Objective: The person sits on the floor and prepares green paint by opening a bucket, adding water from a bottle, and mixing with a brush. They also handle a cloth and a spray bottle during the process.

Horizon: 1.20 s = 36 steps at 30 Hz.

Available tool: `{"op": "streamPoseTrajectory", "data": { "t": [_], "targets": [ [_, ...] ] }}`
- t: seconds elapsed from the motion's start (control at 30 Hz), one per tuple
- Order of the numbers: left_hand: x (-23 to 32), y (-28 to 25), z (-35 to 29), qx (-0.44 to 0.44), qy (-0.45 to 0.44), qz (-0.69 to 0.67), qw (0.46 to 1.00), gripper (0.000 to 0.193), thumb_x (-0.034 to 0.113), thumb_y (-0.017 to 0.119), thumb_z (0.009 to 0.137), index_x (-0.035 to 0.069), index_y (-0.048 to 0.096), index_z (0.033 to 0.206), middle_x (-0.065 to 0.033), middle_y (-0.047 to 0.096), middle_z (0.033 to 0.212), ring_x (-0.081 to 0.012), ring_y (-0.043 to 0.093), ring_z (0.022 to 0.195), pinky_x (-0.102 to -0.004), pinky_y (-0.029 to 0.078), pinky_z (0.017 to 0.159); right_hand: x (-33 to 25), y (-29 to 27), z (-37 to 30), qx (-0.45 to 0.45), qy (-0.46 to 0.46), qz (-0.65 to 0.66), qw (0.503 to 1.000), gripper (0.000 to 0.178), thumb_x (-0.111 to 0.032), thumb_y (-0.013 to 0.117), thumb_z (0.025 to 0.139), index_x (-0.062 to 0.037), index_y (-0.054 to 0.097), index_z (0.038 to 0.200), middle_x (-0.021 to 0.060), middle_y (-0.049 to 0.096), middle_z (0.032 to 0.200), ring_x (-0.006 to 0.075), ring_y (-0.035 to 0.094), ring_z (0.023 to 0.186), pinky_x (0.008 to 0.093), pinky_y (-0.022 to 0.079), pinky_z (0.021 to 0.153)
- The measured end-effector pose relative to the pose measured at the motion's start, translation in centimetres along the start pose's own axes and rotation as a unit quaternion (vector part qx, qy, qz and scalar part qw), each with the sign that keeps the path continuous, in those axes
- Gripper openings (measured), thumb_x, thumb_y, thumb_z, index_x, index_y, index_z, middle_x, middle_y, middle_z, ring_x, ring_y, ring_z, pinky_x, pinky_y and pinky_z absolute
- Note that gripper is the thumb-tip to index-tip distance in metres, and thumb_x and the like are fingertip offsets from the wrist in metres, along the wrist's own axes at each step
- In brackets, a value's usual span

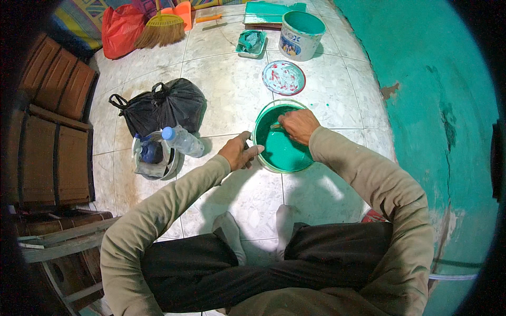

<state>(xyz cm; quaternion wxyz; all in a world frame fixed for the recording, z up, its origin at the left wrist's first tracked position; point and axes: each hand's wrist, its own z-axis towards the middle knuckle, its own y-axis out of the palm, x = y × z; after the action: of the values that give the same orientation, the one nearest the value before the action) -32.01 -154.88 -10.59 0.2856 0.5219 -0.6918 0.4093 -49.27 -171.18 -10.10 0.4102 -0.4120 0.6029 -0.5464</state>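
Note:
A round bucket of green paint [282,150] stands on the tiled floor in front of my feet. Over its far right side, my right hand [299,126] is closed around a short tan-handled tool [276,126]. The tool's other end is hidden, so its kind does not show. My left hand [240,152] is at the bucket's left rim with thumb and fingers apart, the thumb reaching to the rim. Beyond the bucket lies a round lid [283,77] with red and pale smears.
A larger paint pail [301,39] and a small tray [251,43] with a green-stained cloth stand farther back. At left are black plastic bags [176,108], a clear bottle [184,142] and a white bucket [169,166]. A broom [161,30] lies behind; a green wall [437,121] borders the right.

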Motion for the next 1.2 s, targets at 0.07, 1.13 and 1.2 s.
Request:
{"op": "streamPoseTrajectory", "data": {
  "t": [0.07,1.13,1.2],
  "targets": [
    [-0.2,-0.1,0.1,0.002,0.003,0.006,1.0,0.065,0.037,0.063,0.087,-0.006,0.036,0.127,-0.0193,0.061,0.083,-0.0211,0.064,0.063,-0.0326,0.054,0.053,-0.2,0.3,-0.2,0.016,0.004,0.002,1.0,0.01,-0.01,0.059,0.075,-0.0062,0.065,0.083,0.016,0.065,0.072,0.0336,0.066,0.07,0.0452,0.051,0.062],
    [0.2,0.0,0.0,0.002,0.0,0.013,1.0,0.063,0.038,0.063,0.087,-0.007,0.039,0.124,-0.0194,0.062,0.083,-0.0224,0.065,0.064,-0.0339,0.055,0.054,-0.3,0.1,-0.2,-0.053,-0.037,0.014,0.998,0.01,-0.014,0.065,0.073,-0.0089,0.066,0.081,0.0149,0.065,0.071,0.0331,0.065,0.071,0.0449,0.05,0.063],
    [0.2,0.0,0.0,-0.001,-0.002,0.008,1.0,0.063,0.038,0.063,0.087,-0.007,0.039,0.124,-0.0193,0.062,0.083,-0.0223,0.065,0.064,-0.0338,0.054,0.054,-0.2,0.1,-0.2,-0.031,-0.04,0.003,0.999,0.01,-0.013,0.064,0.074,-0.0083,0.066,0.082,0.0149,0.065,0.071,0.0325,0.066,0.071,0.0446,0.05,0.063]
  ]
}}
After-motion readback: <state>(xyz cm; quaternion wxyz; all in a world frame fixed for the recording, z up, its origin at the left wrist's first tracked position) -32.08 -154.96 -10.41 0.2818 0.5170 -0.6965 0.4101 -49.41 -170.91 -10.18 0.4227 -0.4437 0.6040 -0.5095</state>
